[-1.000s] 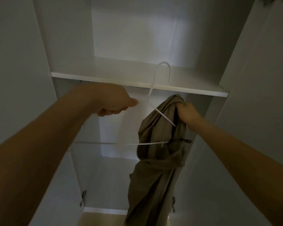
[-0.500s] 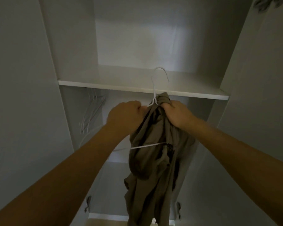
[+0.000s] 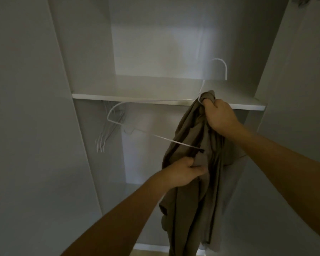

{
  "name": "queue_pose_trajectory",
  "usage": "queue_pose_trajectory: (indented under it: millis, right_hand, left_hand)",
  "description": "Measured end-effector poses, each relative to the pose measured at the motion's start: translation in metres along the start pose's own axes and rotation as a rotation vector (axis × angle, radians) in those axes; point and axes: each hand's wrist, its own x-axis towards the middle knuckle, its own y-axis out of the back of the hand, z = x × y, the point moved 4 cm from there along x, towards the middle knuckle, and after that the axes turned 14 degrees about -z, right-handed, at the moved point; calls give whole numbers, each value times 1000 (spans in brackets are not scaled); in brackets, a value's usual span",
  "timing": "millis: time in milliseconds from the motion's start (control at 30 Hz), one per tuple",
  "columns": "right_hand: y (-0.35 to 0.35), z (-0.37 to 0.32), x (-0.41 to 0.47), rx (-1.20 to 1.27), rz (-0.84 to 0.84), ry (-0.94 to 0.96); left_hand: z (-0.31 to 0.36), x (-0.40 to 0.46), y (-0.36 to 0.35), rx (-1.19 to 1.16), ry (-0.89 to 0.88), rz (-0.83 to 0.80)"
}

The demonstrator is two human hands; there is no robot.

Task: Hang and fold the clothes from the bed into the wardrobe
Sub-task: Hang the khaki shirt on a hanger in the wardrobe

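**Hanging an olive garment at the open wardrobe**

We face a white wardrobe (image 3: pixel 92 52) and its shelf (image 3: pixel 155 100). Our right hand (image 3: pixel 220 117) grips the bunched olive garment (image 3: pixel 190 182) together with a white hanger (image 3: pixel 137 132); our left hand (image 3: pixel 183 172) pinches the fabric lower down. Spare hangers (image 3: pixel 107 132) hang at left.

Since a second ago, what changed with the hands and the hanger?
The left hand dropped from the neck of the hanger and now grips the brown garment lower down. The hanger swung, so its free end now points left toward the spare hangers. The right hand kept its grip on the garment's top at the hook; the shelf is unchanged.
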Motion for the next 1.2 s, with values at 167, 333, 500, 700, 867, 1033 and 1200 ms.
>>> queue_pose_trajectory:
  millis: [167,333,500,700,867,1033,1200]
  right_hand:
    - [5,26,-6,101,56,-91]
    - [-10,42,-11,77,46,-62]
    - [-30,79,-28,-73,-1,-92]
    - [-55,92,-32,40,23,-157]
    - [-50,92,-35,71,-40,-147]
    - [-47,98,-34,518,-190,-242]
    - [-45,118,-30,709,-81,-411]
  left_hand:
    - [-15,-15,19,-248,52,-118]
    - [-30,-34,48,488,302,-39]
    - [-34,-79,137,1167,382,412]
    - [-26,-84,165,412,187,783]
    - [-14,-76,159,583,161,706]
    - [0,-71,153,815,50,659]
    - [7,-63,135,799,-24,248]
